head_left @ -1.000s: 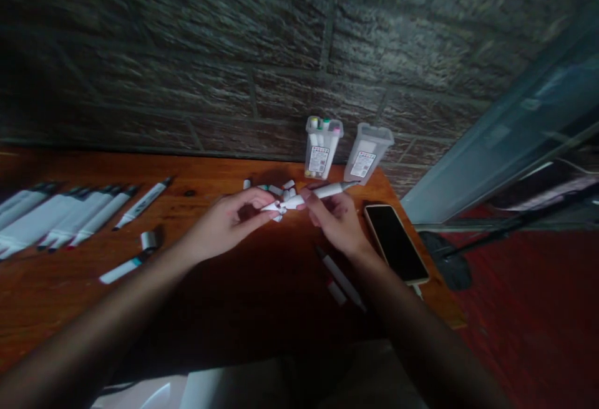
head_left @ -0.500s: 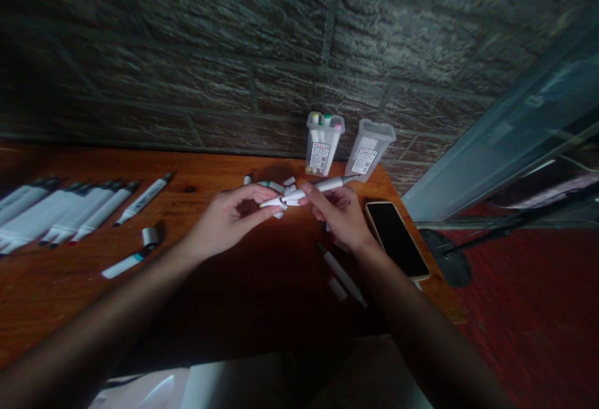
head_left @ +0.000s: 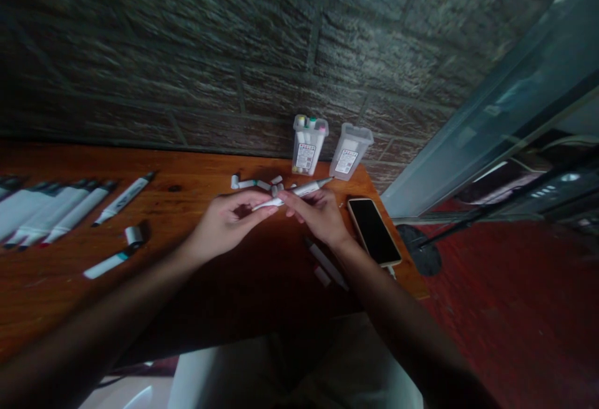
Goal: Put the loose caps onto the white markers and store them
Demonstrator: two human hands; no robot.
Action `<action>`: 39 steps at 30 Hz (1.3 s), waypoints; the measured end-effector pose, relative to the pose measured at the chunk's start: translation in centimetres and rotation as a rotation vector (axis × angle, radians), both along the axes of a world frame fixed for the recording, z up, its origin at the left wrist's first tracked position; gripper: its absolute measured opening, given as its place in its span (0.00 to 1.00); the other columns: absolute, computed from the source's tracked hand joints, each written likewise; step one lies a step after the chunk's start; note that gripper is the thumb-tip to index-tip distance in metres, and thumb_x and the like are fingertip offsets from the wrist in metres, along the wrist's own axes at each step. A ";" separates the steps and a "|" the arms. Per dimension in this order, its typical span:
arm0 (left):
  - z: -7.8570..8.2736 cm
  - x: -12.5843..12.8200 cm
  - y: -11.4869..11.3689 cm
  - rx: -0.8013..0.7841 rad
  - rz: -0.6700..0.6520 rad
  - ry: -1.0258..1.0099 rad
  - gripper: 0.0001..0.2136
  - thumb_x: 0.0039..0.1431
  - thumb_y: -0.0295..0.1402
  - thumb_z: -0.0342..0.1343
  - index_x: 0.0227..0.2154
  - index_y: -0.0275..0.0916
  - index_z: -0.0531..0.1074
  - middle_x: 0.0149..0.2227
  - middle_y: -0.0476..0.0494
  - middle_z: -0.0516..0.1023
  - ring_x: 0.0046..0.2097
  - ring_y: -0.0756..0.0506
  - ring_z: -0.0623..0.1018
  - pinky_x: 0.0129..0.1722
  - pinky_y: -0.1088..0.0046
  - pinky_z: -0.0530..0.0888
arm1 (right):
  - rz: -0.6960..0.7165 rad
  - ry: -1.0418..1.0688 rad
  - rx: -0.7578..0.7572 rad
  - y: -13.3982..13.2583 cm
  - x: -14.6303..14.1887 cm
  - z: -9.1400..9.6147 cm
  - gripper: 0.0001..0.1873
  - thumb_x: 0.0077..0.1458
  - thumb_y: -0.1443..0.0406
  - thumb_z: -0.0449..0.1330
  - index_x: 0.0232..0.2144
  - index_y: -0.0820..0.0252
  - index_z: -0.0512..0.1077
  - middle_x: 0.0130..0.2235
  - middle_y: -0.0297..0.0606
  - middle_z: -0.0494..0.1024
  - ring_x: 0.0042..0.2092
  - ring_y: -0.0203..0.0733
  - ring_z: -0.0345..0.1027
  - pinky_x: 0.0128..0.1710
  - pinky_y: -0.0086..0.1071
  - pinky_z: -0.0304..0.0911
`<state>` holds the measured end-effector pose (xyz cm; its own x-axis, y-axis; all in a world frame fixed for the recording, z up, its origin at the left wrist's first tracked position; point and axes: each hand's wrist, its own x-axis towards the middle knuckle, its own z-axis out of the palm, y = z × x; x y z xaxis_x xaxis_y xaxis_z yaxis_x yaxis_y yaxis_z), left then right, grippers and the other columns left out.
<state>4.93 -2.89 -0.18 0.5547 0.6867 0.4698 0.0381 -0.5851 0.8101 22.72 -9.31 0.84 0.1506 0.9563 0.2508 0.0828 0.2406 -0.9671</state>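
A white marker [head_left: 306, 189] slants up to the right over the table, its bare grey tip end pointing toward the clear boxes. My right hand [head_left: 318, 214] is closed around its barrel. With thumb and fingers pinched, my left hand [head_left: 229, 219] grips a white marker cap [head_left: 266, 204] at the lower end, in line with the barrel. Whether cap and barrel are fully joined is hard to see. Several loose caps [head_left: 248, 184] lie just beyond the fingers. Below my right wrist rest an uncapped marker [head_left: 327, 264] and a red-banded cap [head_left: 322, 275].
A clear box with several markers [head_left: 309, 144] and another clear box [head_left: 350, 152] stand by the brick wall. A phone [head_left: 374, 231] lies at the table's right edge. Leftward are a row of markers [head_left: 56, 209], a single marker [head_left: 124, 200] and two caps [head_left: 107, 265].
The white cap and the marker barrel, visibly separate and offset before, now line up end to end between my hands. The whole view has shifted, so the surroundings appear further left.
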 end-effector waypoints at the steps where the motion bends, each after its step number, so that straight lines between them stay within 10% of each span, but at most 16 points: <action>1: 0.0 0.1 -0.1 -0.013 -0.017 0.000 0.10 0.58 0.37 0.62 0.37 0.36 0.78 0.37 0.44 0.82 0.36 0.47 0.80 0.38 0.75 0.77 | -0.017 0.005 -0.005 0.1 -0.1 0.0 0.17 0.52 0.54 0.66 0.22 0.60 0.76 0.20 0.30 0.72 0.19 0.29 0.56 0.19 0.28 0.51; 8: -0.3 0.8 -0.2 -0.047 -0.114 -0.061 0.11 0.61 0.38 0.58 0.40 0.37 0.78 0.39 0.43 0.82 0.40 0.46 0.79 0.42 0.73 0.76 | 0.074 -0.244 -0.155 -3.3 1.8 2.4 0.21 0.49 0.51 0.67 0.40 0.58 0.77 0.38 0.39 0.80 0.34 0.40 0.72 0.33 0.34 0.69; 13: -0.3 0.2 0.9 -0.115 -0.078 -0.118 0.12 0.60 0.41 0.58 0.39 0.36 0.78 0.37 0.43 0.81 0.37 0.46 0.78 0.38 0.74 0.75 | -0.514 -0.915 -0.080 -9.8 8.4 1.6 0.27 0.57 0.49 0.59 0.52 0.59 0.72 0.51 0.49 0.77 0.55 0.52 0.69 0.57 0.49 0.62; 16: 0.0 0.1 1.1 -0.166 -0.058 -0.147 0.13 0.59 0.41 0.59 0.38 0.37 0.78 0.36 0.44 0.81 0.36 0.47 0.78 0.37 0.75 0.75 | -0.489 -1.115 -0.179 -12.4 11.2 0.5 0.28 0.62 0.49 0.52 0.56 0.59 0.68 0.53 0.49 0.76 0.61 0.53 0.64 0.62 0.54 0.55; 31: 0.1 0.3 0.8 -0.120 -0.021 -0.132 0.15 0.58 0.45 0.60 0.38 0.39 0.79 0.35 0.44 0.82 0.34 0.47 0.79 0.34 0.74 0.76 | -0.619 -1.026 -0.617 -12.8 12.0 -0.5 0.52 0.40 0.40 0.66 0.59 0.69 0.63 0.48 0.58 0.78 0.53 0.64 0.71 0.49 0.48 0.67; 39: 0.4 0.5 0.6 -0.167 0.009 -0.148 0.14 0.55 0.45 0.61 0.38 0.40 0.79 0.37 0.44 0.83 0.35 0.46 0.79 0.36 0.72 0.77 | -0.387 -0.276 -0.598 -11.5 13.8 0.9 0.31 0.38 0.53 0.73 0.42 0.64 0.75 0.39 0.42 0.82 0.37 0.46 0.76 0.38 0.38 0.72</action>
